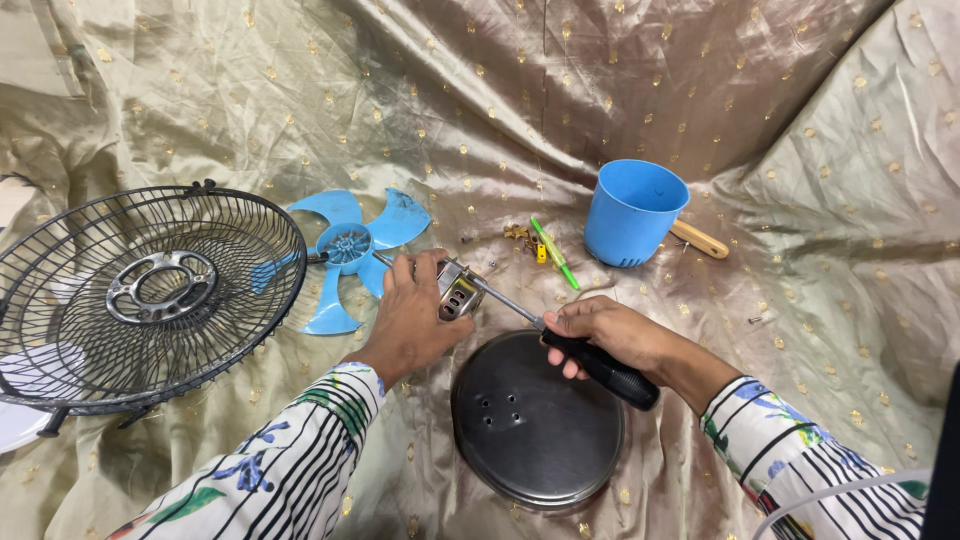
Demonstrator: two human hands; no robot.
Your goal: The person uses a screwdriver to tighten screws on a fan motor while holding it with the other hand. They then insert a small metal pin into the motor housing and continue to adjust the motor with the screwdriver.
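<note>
At the centre of the frame the left hand (408, 318) is clenched over a small metal motor (458, 290), pressing it onto the gold cloth (800, 330) that covers the surface. The right hand (608, 335), just right of centre, grasps the black handle of a screwdriver (600, 368); its shaft runs up and left to the motor, and the tip seems to touch the motor's housing, though the exact spot is hard to make out. A blue fan blade (348, 248) lies just beyond the left hand, toward upper left, with a black wire grille (140, 295) at the far left. Below the hands, at lower centre, sits a dark round cover (535, 425) with small holes. In the upper right stands a blue cup (632, 212), a wooden handle (700, 240) poking out behind it. A green pen (553, 253) and small brass bits (520, 235) lie between cup and motor.
</note>
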